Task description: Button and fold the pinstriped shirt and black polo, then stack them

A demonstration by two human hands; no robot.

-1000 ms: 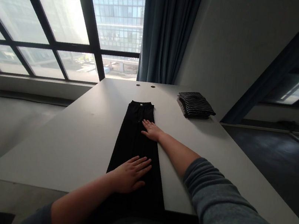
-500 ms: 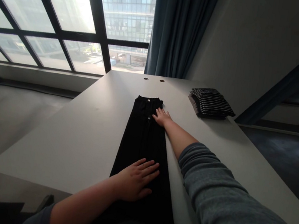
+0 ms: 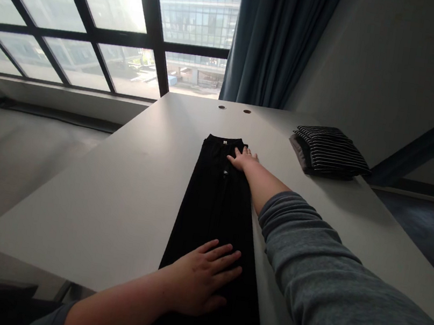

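Observation:
A pair of black trousers (image 3: pixel 210 205) lies lengthwise on the white table (image 3: pixel 122 197), its waistband at the far end and its legs running toward me. A small white label shows at the waistband. My left hand (image 3: pixel 203 277) rests flat on the legs close to me, fingers spread. Farther off, my right hand (image 3: pixel 243 158) lies on the right side of the trousers just below the waistband, its fingers also apart. Neither hand grips the cloth. The near end of the legs is dark and partly hidden by my left forearm.
At the back right of the table sits a stack of folded clothes (image 3: pixel 332 152), a black-and-white striped piece on top. Two round cable holes lie near the far edge. Beyond are a blue curtain (image 3: pixel 276 41) and large windows.
My right hand has moved a little farther up the trousers toward the waistband. My left hand stays flat on the legs. The whole view has shifted slightly.

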